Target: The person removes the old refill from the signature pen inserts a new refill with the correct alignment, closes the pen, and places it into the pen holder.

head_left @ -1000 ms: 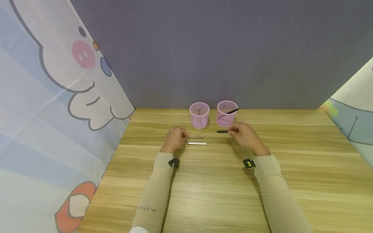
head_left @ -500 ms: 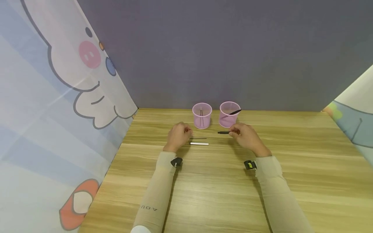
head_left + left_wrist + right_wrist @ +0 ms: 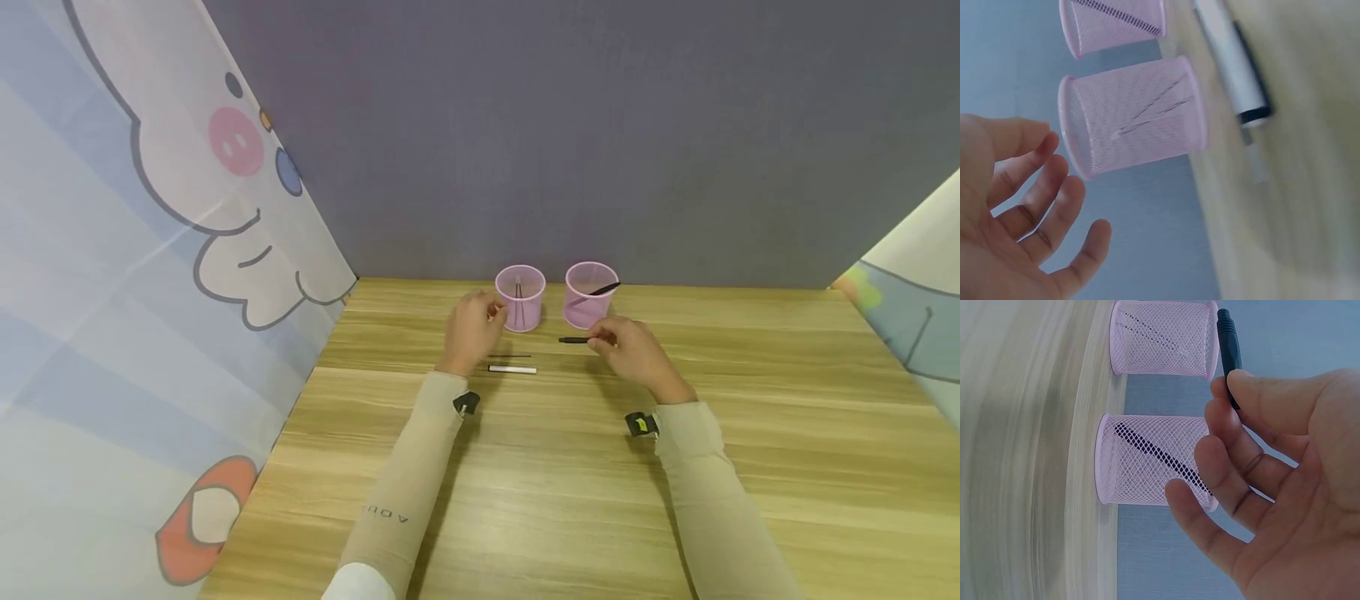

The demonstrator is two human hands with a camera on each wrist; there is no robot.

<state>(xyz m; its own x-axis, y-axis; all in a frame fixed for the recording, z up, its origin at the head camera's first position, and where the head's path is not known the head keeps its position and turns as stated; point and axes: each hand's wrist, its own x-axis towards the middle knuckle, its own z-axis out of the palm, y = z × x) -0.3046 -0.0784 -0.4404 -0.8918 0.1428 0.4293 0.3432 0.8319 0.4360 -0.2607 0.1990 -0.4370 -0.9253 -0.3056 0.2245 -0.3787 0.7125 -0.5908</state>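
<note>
My right hand (image 3: 633, 354) pinches a black pen (image 3: 1230, 353) between thumb and index finger, its ridged end sticking out to the left. Beside the left pink mesh pen cup (image 3: 518, 300) is my left hand (image 3: 472, 327); its fingers are loosely bent, with nothing visible between them. That cup contains two thin dark sticks (image 3: 1154, 109). In the right pink mesh pen cup (image 3: 1154, 459) a black pen (image 3: 606, 289) leans at a slant. On the table lie a white pen (image 3: 512, 369) with a black end and, just behind it, a thin dark stick (image 3: 512, 356).
The wooden table (image 3: 555, 500) ends at a grey wall (image 3: 562, 142) close behind both cups. A cartoon-printed sheet (image 3: 97, 333) borders the left side, and another printed sheet (image 3: 922, 308) the right.
My left hand has moved from the thin stick's left end, up and forward to the left cup. The thin stick still lies on the table. My right hand keeps its pen almost in place.
</note>
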